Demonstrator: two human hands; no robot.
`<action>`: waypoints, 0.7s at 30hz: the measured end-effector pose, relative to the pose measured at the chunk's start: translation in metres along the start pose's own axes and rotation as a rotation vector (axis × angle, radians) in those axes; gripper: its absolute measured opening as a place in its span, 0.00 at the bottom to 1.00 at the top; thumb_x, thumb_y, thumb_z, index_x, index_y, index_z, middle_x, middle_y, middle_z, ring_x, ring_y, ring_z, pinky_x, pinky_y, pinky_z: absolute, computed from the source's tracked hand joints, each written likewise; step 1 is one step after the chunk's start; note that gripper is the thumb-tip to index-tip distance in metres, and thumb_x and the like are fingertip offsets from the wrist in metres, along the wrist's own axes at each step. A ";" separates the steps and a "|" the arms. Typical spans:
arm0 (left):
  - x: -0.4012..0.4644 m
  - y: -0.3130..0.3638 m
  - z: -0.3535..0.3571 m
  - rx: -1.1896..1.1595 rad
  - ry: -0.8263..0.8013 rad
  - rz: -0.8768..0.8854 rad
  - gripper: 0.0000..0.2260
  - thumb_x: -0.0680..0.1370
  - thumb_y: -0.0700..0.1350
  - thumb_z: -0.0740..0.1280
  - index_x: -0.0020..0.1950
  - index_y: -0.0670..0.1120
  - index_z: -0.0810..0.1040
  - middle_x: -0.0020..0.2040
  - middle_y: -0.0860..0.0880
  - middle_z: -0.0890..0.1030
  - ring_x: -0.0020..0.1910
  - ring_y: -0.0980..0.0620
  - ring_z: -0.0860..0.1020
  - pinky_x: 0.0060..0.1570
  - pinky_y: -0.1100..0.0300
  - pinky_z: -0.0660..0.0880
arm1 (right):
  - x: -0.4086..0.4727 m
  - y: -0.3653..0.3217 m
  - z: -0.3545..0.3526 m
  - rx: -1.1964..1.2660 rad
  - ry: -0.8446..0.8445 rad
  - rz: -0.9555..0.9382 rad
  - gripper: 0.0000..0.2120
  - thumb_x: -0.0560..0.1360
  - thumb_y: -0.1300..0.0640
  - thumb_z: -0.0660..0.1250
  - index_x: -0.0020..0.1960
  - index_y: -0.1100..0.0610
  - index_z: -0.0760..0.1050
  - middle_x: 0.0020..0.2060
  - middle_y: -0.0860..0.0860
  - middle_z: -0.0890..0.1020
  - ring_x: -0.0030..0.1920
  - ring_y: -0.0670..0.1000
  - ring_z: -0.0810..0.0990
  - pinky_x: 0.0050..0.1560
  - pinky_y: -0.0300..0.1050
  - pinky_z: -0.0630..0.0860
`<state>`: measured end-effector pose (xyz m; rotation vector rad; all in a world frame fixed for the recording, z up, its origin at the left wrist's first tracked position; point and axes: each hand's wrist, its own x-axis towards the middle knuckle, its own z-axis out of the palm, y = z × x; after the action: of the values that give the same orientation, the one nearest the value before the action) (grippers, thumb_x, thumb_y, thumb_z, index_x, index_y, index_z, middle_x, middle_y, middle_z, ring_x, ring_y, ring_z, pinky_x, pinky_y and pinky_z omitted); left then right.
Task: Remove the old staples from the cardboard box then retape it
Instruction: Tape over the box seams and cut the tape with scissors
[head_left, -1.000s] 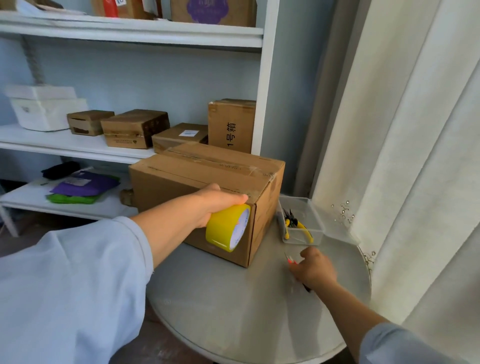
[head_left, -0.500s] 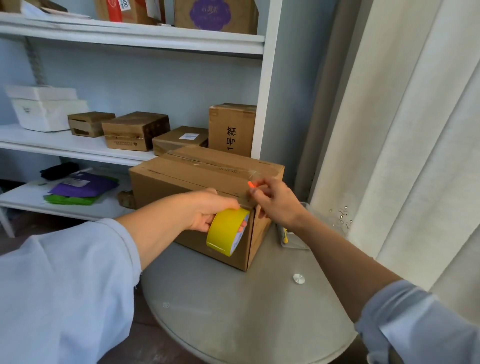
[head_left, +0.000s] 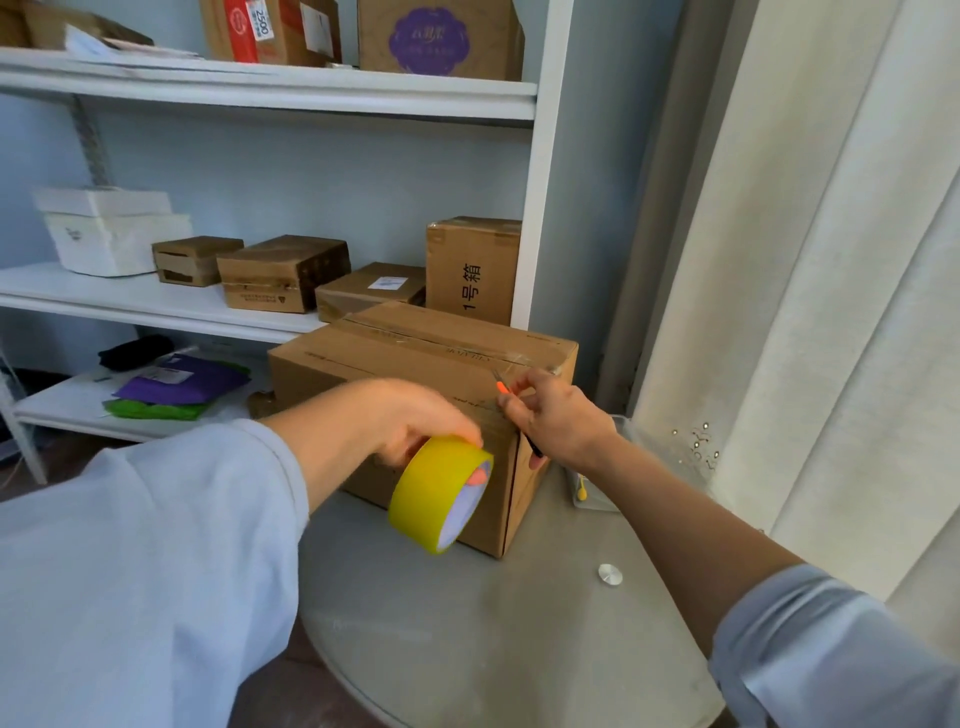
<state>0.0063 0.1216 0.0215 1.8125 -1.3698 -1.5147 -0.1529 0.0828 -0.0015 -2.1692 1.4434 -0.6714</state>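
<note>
A closed cardboard box (head_left: 395, 358) with clear tape along its top seam stands on a round grey table (head_left: 519, 639). My left hand (head_left: 410, 415) grips a yellow tape roll (head_left: 436, 493) against the box's near face, fingers through the core. My right hand (head_left: 556, 415) holds a small orange-tipped cutter (head_left: 501, 387) at the box's top near-right edge, its tip on the taped seam. The tool's dark handle end sticks out below the hand.
A clear plastic tray (head_left: 602, 493) sits right of the box, mostly hidden by my right arm. A small silver disc (head_left: 610, 574) lies on the table. White shelves (head_left: 156, 306) with several boxes stand behind. A pale curtain (head_left: 831, 312) hangs at the right.
My right hand picked the cutter up from the table by the tray, rose to the box's top right edge and set the tip on the tape. The left hand lowered the roll slightly.
</note>
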 end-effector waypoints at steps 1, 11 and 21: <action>0.001 -0.005 0.005 -0.001 -0.007 -0.012 0.04 0.77 0.39 0.66 0.43 0.39 0.75 0.30 0.44 0.81 0.26 0.52 0.79 0.30 0.59 0.80 | 0.000 0.000 0.000 -0.006 0.000 -0.005 0.15 0.78 0.40 0.57 0.53 0.51 0.69 0.45 0.52 0.84 0.29 0.50 0.83 0.49 0.61 0.79; -0.002 -0.006 0.004 -0.285 -0.143 -0.018 0.12 0.80 0.40 0.62 0.60 0.34 0.74 0.34 0.40 0.83 0.24 0.52 0.79 0.27 0.63 0.78 | -0.002 -0.001 -0.002 0.105 -0.007 -0.017 0.14 0.79 0.45 0.61 0.55 0.55 0.70 0.45 0.55 0.83 0.36 0.57 0.84 0.46 0.62 0.79; 0.009 -0.010 0.004 -0.272 -0.002 -0.036 0.10 0.81 0.44 0.61 0.43 0.42 0.77 0.32 0.42 0.80 0.20 0.55 0.76 0.20 0.65 0.75 | -0.016 0.001 -0.031 -0.215 0.068 -0.093 0.14 0.75 0.54 0.67 0.60 0.52 0.72 0.47 0.50 0.79 0.46 0.52 0.79 0.51 0.52 0.79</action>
<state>0.0061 0.1189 0.0080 1.6741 -1.0765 -1.6322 -0.1786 0.0942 0.0198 -2.4117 1.5190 -0.6540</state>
